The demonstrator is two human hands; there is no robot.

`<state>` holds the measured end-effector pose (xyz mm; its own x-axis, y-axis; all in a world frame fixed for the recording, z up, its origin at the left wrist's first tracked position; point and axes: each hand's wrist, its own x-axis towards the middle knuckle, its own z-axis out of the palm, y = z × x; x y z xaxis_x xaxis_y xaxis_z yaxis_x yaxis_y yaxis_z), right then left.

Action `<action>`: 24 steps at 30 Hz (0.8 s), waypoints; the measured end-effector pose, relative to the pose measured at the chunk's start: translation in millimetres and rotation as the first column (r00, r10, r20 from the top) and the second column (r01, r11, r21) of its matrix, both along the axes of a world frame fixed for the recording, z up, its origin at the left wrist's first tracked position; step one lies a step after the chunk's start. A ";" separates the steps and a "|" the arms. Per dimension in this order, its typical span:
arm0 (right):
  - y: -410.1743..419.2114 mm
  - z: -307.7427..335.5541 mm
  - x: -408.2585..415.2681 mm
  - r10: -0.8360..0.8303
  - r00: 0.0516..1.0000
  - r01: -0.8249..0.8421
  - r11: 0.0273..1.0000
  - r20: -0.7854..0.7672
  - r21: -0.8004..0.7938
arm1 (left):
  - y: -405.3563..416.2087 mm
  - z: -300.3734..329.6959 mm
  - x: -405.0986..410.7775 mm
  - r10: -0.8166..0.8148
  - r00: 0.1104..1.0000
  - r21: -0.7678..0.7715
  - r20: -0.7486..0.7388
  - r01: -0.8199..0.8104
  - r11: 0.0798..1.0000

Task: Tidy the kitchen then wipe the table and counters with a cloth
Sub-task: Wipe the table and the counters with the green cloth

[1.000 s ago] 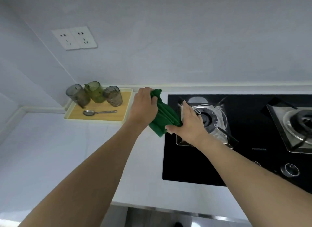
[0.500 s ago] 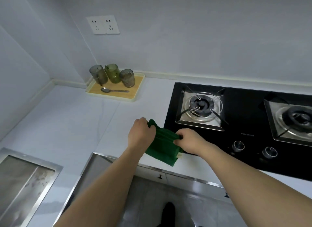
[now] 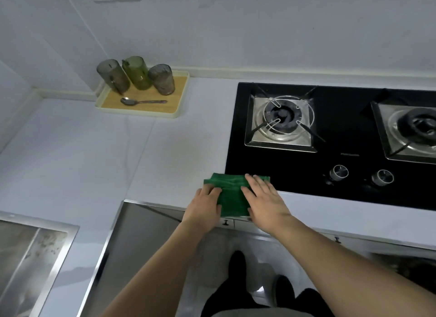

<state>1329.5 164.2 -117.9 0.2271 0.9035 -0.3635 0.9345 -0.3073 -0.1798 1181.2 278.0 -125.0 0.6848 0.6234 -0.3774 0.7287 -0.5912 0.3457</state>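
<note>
A folded green cloth [image 3: 232, 194] lies flat on the white counter [image 3: 99, 156] at its front edge, its right corner over the black hob's near-left corner. My left hand [image 3: 204, 207] rests on the cloth's left side, fingertips bent onto the fabric. My right hand [image 3: 264, 201] presses flat on the cloth's right side with straight fingers.
A black gas hob [image 3: 330, 137] with two burners and two knobs [image 3: 338, 172] fills the right. At the back, a cream tray [image 3: 181, 99] holds three tinted glasses [image 3: 135, 72] and a spoon [image 3: 141, 101]. A steel sink [image 3: 26, 257] is at lower left. My feet stand below.
Both hands brought the cloth from mid-air near the left burner down and toward me, then laid it flat on the counter's front edge. The right hand went from pinching to pressing flat.
</note>
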 end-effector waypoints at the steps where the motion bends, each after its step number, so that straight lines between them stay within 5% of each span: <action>1: -0.2 -4.6 -2.0 0.010 1.000 -0.010 0.999 -0.008 -0.035 | 0.5 -3.9 -1.8 -0.032 0.999 0.027 -0.020 0.033 0.999; 5: -3.6 -14.0 -3.5 -0.041 0.998 0.038 0.997 -0.050 -0.063 | 3.0 -9.4 0.1 -0.101 0.993 0.124 -0.064 0.109 0.986; 14: -21.4 6.6 5.9 0.019 1.000 -0.021 0.990 -0.021 -0.142 | -10.6 7.2 11.9 -0.192 0.969 -0.013 -0.157 0.192 0.981; 18: -17.3 14.9 0.1 0.095 0.995 -0.093 0.993 0.020 -0.074 | -15.3 13.1 2.6 -0.292 0.929 0.108 -0.228 0.322 0.940; 24: -30.7 3.7 4.8 0.116 0.993 -0.120 0.957 -0.032 -0.264 | -27.4 3.9 1.1 -0.314 0.886 0.080 -0.341 0.360 0.930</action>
<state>1334.3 133.5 -114.1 0.1169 0.7945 -0.5959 0.9645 -0.2339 -0.1225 1182.3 250.6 -121.1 0.7211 0.4374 -0.5373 0.5338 -0.8452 0.0284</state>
